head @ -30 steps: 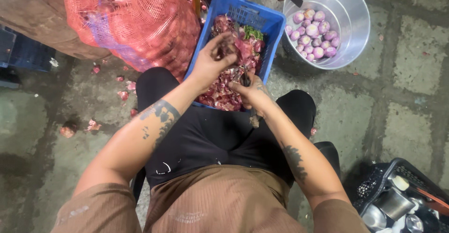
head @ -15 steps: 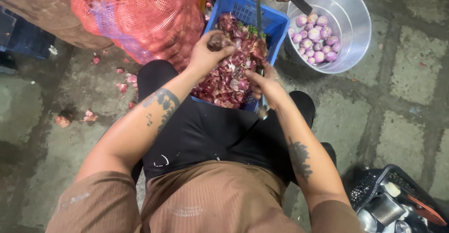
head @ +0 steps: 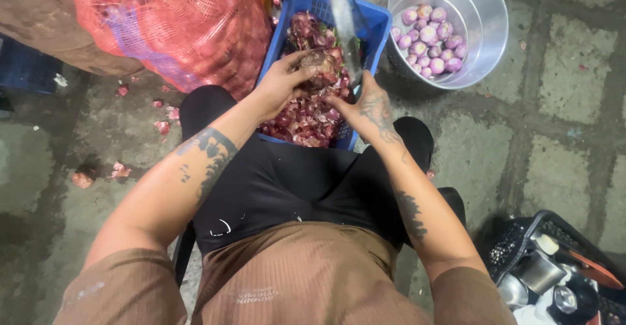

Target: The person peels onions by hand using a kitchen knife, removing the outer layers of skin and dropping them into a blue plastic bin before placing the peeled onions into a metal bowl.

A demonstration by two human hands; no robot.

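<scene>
In the head view, the left hand [head: 282,85] is gripping a red onion [head: 319,65] in curled fingers just above the blue crate [head: 375,22] of onion skins [head: 303,116], while the right hand [head: 366,106] is clenching a knife [head: 342,22] whose blade is pointing up and away beside the onion. A metal bucket [head: 486,35] holding peeled onions [head: 430,41] is sitting just right of the crate, and a red mesh sack [head: 173,22] is lying to its left.

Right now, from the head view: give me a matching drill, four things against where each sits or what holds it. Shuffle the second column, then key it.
Things:
1. unpeeled onion
2. knife
3. peeled onions
4. onion skins

Places:
A. in the metal tub
B. piled in the blue crate
C. in the left hand
D. in the right hand, blade pointing away

Pairs: 1-C, 2-D, 3-A, 4-B
</scene>
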